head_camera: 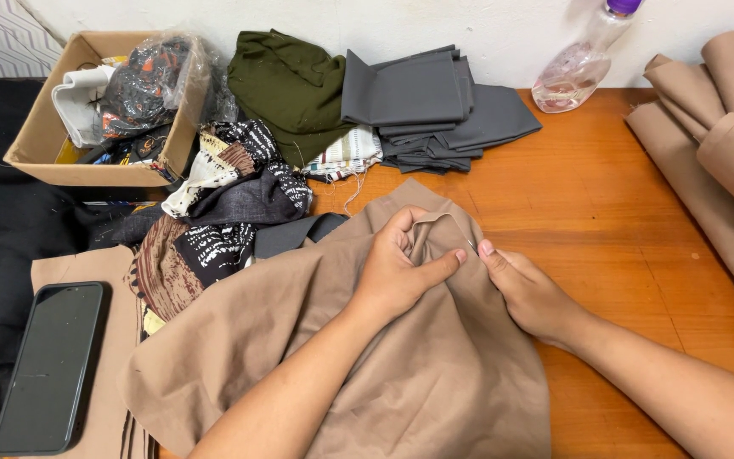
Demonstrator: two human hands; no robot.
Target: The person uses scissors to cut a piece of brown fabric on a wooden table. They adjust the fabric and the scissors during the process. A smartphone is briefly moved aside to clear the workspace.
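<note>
A tan brown piece of fabric (435, 374) lies bunched on the wooden table (622, 195) in front of me. My left hand (397, 272) grips a fold near its top edge, thumb stretched to the right. My right hand (528, 293) pinches the same edge just beside it, where a thin loop of the cloth's hem (443, 223) arches up between the two hands. Both forearms rest over the fabric.
A dark phone (48, 365) lies at the lower left. Patterned black-and-white cloths (231, 212), an olive cloth (286, 85) and folded grey fabric (426, 102) sit behind. A cardboard box (44, 136) stands far left, a clear plastic bottle (575, 68) at the wall, more tan fabric (724, 144) on the right.
</note>
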